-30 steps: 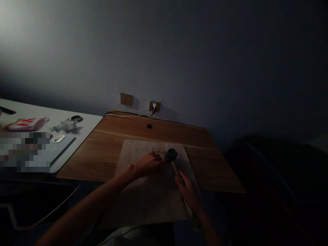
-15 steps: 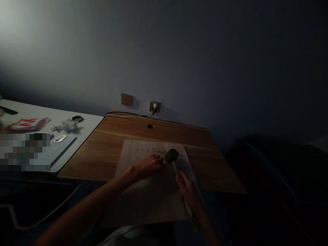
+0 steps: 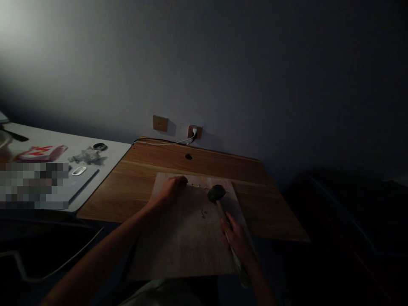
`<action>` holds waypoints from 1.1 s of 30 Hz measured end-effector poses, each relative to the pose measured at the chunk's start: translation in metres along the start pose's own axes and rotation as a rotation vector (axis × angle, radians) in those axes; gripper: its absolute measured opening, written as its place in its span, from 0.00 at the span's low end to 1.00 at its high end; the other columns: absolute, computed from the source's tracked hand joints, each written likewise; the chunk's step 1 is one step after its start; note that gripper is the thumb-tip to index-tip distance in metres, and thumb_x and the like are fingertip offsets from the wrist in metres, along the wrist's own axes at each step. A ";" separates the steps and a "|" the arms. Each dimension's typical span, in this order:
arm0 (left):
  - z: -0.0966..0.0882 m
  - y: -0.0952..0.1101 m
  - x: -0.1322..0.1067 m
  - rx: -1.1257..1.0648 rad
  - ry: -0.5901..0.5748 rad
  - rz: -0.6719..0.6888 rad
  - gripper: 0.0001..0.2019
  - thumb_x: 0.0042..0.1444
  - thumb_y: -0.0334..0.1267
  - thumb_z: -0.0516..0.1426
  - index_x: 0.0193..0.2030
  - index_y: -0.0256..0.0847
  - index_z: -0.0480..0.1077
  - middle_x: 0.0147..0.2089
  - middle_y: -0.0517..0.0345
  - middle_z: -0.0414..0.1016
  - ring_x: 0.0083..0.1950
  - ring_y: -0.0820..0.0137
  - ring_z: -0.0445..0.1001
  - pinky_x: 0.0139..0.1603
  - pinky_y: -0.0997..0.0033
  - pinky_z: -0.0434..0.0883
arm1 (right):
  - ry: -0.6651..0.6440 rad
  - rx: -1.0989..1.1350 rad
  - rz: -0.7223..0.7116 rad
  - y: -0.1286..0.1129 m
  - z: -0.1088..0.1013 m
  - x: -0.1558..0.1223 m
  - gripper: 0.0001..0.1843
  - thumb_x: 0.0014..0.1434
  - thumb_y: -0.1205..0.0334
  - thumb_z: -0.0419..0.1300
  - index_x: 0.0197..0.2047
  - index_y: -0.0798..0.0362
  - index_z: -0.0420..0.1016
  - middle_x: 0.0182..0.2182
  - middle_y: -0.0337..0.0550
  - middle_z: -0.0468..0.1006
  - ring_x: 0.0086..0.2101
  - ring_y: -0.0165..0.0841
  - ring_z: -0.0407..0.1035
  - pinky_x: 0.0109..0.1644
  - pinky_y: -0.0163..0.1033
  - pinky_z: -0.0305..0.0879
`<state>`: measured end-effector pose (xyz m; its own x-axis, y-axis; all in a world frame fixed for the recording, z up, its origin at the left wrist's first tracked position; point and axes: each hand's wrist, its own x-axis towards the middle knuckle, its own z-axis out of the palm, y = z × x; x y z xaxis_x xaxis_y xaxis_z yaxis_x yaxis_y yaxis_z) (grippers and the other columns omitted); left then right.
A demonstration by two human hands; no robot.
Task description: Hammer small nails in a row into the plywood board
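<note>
My right hand (image 3: 236, 238) is wrapped round the wooden handle of a mallet (image 3: 216, 193) with a dark, rounded head. That head rests over the right part of a pale wooden board (image 3: 185, 246), beside a short row of upright nails or screws (image 3: 199, 186). At the left end of this row, my left hand (image 3: 174, 186) has its fingertips pinched together low over the board; anything between them is too small to make out. A few loose nails or screws (image 3: 203, 213) lie on the board below the row.
The board lies on a brown wooden table (image 3: 270, 204) against the wall. A wall socket (image 3: 195, 131) holds a plug with cables. On the white table (image 3: 116, 149) at left are a red-and-white packet (image 3: 41, 153), crumpled plastic (image 3: 87, 156) and a dark round object (image 3: 100, 146).
My left hand has moved from over the loose nails or screws, left and away from me, to the row's left end, uncovering them. My right hand with the mallet has hardly moved.
</note>
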<state>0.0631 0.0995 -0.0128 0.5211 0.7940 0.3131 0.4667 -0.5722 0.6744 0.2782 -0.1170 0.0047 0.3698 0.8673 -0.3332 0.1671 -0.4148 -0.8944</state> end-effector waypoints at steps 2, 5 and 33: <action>0.001 -0.003 0.001 0.006 0.016 -0.027 0.10 0.58 0.29 0.55 0.41 0.41 0.77 0.40 0.55 0.82 0.40 0.67 0.79 0.44 0.71 0.73 | 0.002 0.001 0.007 0.001 0.000 0.000 0.36 0.60 0.41 0.56 0.64 0.56 0.61 0.25 0.29 0.64 0.15 0.23 0.56 0.12 0.29 0.53; 0.005 -0.004 0.002 0.039 0.029 -0.046 0.09 0.57 0.29 0.56 0.40 0.41 0.78 0.38 0.55 0.82 0.38 0.67 0.78 0.41 0.72 0.72 | 0.008 0.010 0.008 0.003 0.000 0.001 0.36 0.59 0.41 0.56 0.64 0.56 0.61 0.25 0.29 0.65 0.15 0.23 0.56 0.12 0.28 0.52; 0.003 -0.008 -0.002 0.154 -0.039 0.117 0.11 0.58 0.26 0.56 0.43 0.41 0.76 0.41 0.54 0.79 0.45 0.67 0.76 0.47 0.70 0.71 | -0.025 0.033 0.040 0.007 -0.002 0.000 0.35 0.61 0.39 0.57 0.64 0.49 0.65 0.24 0.31 0.67 0.15 0.25 0.59 0.13 0.28 0.55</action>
<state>0.0608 0.1022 -0.0209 0.6041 0.7136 0.3546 0.5037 -0.6868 0.5240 0.2812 -0.1203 -0.0011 0.3530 0.8568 -0.3759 0.1219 -0.4405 -0.8895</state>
